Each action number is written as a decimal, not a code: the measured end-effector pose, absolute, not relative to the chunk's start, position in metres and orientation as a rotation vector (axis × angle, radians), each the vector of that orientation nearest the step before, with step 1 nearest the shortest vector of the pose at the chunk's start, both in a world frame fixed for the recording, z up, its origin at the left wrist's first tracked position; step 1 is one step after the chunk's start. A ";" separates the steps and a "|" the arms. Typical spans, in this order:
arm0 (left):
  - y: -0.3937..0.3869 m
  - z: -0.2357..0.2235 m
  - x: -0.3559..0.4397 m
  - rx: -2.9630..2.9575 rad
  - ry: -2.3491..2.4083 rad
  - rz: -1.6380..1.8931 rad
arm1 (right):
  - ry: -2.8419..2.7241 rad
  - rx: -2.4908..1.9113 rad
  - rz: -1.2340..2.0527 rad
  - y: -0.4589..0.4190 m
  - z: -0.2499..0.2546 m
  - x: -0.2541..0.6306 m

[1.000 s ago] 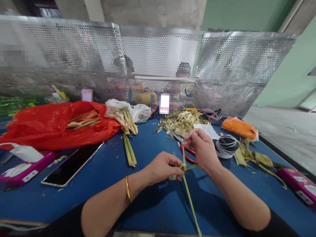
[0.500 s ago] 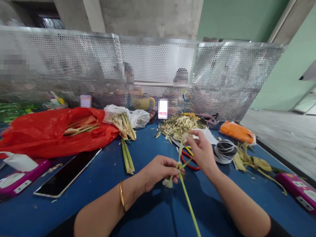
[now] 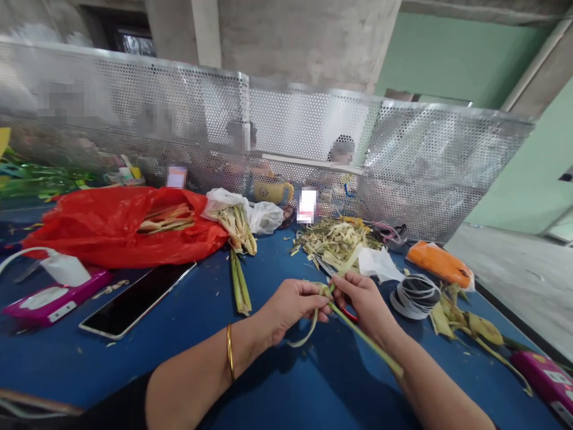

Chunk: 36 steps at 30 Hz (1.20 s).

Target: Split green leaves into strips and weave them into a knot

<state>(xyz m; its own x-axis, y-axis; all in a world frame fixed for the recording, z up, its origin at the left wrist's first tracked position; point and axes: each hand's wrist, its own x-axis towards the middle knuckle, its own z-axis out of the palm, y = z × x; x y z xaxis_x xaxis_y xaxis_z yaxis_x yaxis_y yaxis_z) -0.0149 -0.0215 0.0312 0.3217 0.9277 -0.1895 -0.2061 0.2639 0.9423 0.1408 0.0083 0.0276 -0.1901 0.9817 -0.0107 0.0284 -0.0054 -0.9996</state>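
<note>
My left hand (image 3: 290, 307) and my right hand (image 3: 364, 301) meet over the blue table (image 3: 188, 334), both pinched on a green leaf strip (image 3: 358, 334). The strip's long end runs down to the right along my right forearm. A pale loose end (image 3: 307, 334) curls down under my left hand. A gold bangle sits on my left wrist. Red-handled scissors (image 3: 351, 313) lie just behind my right hand, mostly hidden by it.
A red plastic bag (image 3: 89, 230) with stalks lies at the left, a black phone (image 3: 134, 298) and a pink case (image 3: 49, 298) in front of it. Leaf scraps (image 3: 333, 242), a tape roll (image 3: 414, 295), an orange packet (image 3: 441, 263) and a perforated metal screen (image 3: 286, 143) lie beyond.
My right hand came down and in toward my left hand. The strip's long end swung from pointing at me to lying along my right forearm. The view shifted a little.
</note>
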 end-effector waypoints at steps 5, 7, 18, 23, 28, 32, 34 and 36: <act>-0.019 0.028 -0.016 0.973 0.933 0.936 | -1.402 -1.258 1.418 0.017 0.027 0.148; -0.017 0.027 -0.018 0.945 0.961 0.952 | -1.457 -1.292 1.176 0.018 0.038 0.157; -0.011 0.027 -0.023 0.792 0.927 1.082 | -2.646 -0.572 -0.393 -0.019 0.039 0.143; -0.012 0.029 -0.024 0.819 0.850 1.023 | -2.600 -0.617 -0.395 -0.015 0.023 0.136; -0.012 0.034 -0.023 0.775 0.801 1.023 | -2.499 -0.677 -0.226 -0.019 0.032 0.138; -0.012 0.031 -0.022 0.760 0.767 1.060 | -2.564 -0.578 -0.192 -0.024 0.034 0.136; -0.012 0.029 -0.022 0.753 0.748 1.070 | -2.563 -0.510 -0.191 -0.026 0.034 0.135; -0.013 0.028 -0.021 0.735 0.772 1.075 | -2.558 -0.455 -0.183 -0.028 0.034 0.133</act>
<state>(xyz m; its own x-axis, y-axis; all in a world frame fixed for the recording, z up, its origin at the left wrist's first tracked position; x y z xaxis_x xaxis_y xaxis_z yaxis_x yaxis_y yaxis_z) -0.0215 -0.0127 0.0283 0.2794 0.9424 -0.1838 -0.4757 0.3022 0.8261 0.1332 -0.0281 0.0343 -0.8027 0.2832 0.5248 0.3551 0.9340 0.0390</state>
